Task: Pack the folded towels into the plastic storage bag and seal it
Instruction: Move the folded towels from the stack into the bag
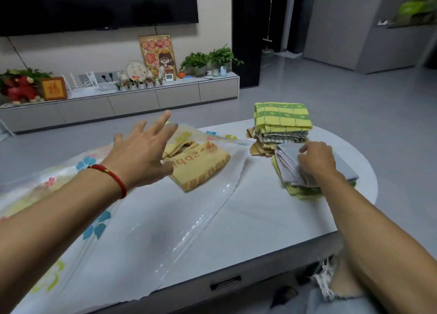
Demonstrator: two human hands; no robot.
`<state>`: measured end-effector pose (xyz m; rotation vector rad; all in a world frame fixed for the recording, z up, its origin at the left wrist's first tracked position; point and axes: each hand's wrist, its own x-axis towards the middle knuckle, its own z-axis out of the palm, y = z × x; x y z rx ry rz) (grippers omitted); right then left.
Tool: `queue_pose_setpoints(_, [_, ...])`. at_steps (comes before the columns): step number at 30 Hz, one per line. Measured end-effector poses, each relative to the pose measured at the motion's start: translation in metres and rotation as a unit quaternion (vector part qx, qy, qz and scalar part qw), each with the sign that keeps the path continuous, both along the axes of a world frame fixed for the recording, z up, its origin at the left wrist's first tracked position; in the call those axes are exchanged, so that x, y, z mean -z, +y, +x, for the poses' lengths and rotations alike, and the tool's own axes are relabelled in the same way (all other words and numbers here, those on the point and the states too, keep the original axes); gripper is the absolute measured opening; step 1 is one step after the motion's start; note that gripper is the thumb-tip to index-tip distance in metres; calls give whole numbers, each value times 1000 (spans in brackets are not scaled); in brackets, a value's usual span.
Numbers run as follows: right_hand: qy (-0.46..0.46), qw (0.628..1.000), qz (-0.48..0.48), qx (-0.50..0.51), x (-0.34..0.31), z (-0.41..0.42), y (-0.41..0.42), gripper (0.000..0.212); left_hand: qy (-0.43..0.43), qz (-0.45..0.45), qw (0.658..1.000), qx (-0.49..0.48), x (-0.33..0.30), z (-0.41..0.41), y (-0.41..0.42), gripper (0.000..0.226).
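Note:
A clear plastic storage bag (151,231) printed with coloured flowers lies flat across the left of the white table (272,216). A folded yellow towel with orange lettering (201,167) sits at the bag's far end. My left hand (144,155) hovers over it with fingers spread, holding nothing. On the right, my right hand (316,160) grips a folded grey towel (287,162) on top of a small green stack (302,192). Behind it stands a taller pile topped by a green-and-yellow checked towel (282,116).
The table's rounded right end (369,172) and front edge with a drawer handle (225,283) are close to my knees. Beyond the table are grey floor and a low TV cabinet (132,101) with plants and ornaments.

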<state>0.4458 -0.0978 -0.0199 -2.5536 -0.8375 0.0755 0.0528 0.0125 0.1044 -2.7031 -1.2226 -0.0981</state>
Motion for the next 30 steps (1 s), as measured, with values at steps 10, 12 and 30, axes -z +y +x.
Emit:
queue_pose_setpoints(10, [87, 989, -109, 49, 16, 76, -29, 75, -8, 1, 1000, -11, 12, -2, 0, 84])
queue_pose_setpoints(12, [52, 991, -117, 31, 11, 76, -30, 79, -14, -5, 1000, -16, 12, -2, 1, 84])
queue_pose_setpoints(30, [384, 916, 114, -16, 3, 75, -45, 46, -42, -10, 999, -33, 14, 1, -3, 92])
